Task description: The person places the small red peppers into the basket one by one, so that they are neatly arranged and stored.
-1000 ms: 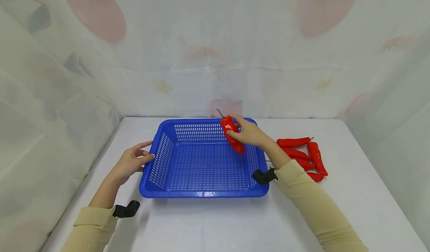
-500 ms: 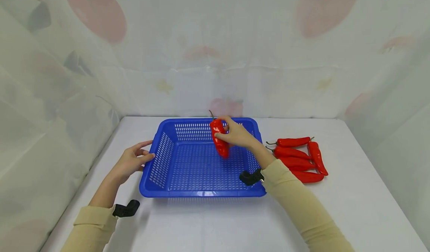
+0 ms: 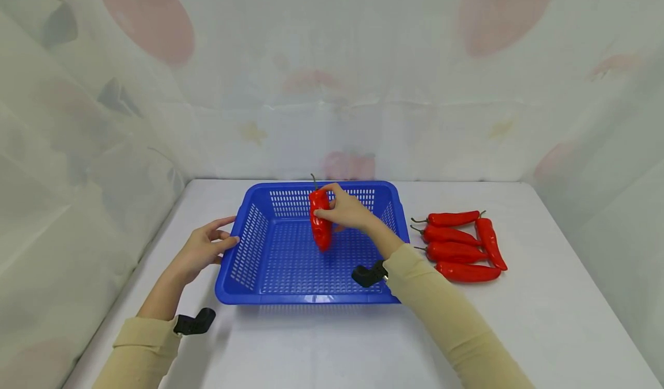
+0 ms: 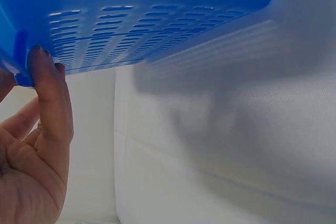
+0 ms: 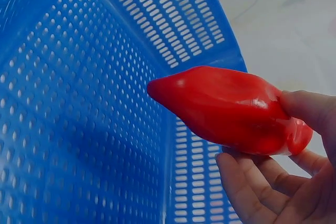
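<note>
A blue plastic basket (image 3: pixel 311 299) with slotted walls sits mid-table in the head view. Its left rim is gripped by my left hand (image 3: pixel 199 250), thumb on top and fingertips under the edge, as the left wrist view shows at the basket wall (image 4: pixel 131 30). Over the basket, my right hand (image 3: pixel 349 209) holds a red chili pepper (image 3: pixel 320 222) near its stem end, tip pointing down. In the right wrist view the glossy pepper (image 5: pixel 220 108) lies between thumb and fingers, above the perforated floor.
To the right of the basket, several red chili peppers (image 3: pixel 456 252) lie on the white table (image 3: pixel 544 297), most in a stacked row and one crosswise at their right. A patterned white curtain (image 3: pixel 332 124) hangs behind and along the sides.
My right hand has carried the pepper leftward over the basket, and the pepper now hangs more upright. The left hand stays at the rim. More of the peppers on the table show.
</note>
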Demonstrator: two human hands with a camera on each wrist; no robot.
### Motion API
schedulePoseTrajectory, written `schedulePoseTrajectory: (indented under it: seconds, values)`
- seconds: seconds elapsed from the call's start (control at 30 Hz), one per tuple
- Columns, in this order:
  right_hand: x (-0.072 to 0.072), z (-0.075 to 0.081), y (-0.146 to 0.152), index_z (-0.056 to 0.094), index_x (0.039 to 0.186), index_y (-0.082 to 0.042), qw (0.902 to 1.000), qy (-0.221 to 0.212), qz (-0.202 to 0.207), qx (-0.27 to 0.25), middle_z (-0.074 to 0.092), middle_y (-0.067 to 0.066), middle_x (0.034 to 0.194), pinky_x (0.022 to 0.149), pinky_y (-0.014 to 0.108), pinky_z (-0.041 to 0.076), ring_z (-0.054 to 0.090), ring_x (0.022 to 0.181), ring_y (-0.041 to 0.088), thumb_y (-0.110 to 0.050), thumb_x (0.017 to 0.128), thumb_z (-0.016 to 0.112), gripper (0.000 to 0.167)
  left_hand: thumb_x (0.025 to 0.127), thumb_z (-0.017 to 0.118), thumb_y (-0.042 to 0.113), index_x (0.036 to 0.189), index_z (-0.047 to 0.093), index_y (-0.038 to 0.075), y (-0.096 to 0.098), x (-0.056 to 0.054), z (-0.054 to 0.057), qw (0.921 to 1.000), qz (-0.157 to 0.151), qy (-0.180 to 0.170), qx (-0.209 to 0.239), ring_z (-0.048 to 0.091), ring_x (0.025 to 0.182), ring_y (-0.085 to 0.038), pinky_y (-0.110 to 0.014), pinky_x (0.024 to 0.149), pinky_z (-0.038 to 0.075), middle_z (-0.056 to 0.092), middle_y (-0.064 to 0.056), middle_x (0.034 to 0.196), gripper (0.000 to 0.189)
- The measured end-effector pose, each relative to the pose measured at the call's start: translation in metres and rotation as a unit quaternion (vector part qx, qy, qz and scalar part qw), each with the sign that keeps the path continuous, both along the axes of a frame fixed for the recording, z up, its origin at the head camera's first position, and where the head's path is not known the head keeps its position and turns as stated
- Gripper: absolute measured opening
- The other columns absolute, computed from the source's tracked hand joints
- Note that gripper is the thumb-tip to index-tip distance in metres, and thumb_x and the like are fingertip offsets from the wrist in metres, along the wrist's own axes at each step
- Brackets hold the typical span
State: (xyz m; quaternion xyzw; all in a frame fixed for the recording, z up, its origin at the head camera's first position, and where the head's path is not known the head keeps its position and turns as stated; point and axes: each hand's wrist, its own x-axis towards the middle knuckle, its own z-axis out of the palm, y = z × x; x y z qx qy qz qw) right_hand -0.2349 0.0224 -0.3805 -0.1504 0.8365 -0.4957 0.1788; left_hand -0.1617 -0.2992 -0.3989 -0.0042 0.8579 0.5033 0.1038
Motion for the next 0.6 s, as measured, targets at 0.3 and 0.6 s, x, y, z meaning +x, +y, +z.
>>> schedulePoseTrajectory:
  seconds: [0.3,0.6]
  values:
    - [0.000,-0.006,-0.023,0.031,0.133,-0.014,0.9987,-0.042,0.019,-0.022,0.055,0.016,0.114,0.071,0.043,0.056,0.059,0.098,0.030,-0.020,0.085,0.065,0.059,0.090,0.060,0.022,0.144,0.029,0.010,-0.001,0.002,0.000,1.0000,-0.002,0.000,0.004,0.065,0.075,-0.021,-0.037,0.066,0.057,0.054,-0.023,0.100,0.064]
    - [-0.001,-0.014,-0.036,0.031,0.130,-0.013,0.9972,-0.066,0.030,-0.018,0.055,0.017,0.112,0.069,0.042,0.056,0.060,0.091,0.027,-0.020,0.085,0.066,0.058,0.090,0.059,0.020,0.144,0.028,0.009,-0.002,0.002,-0.001,0.9998,-0.009,0.003,0.017,0.066,0.073,-0.020,-0.037,0.064,0.057,0.054,-0.022,0.099,0.063]
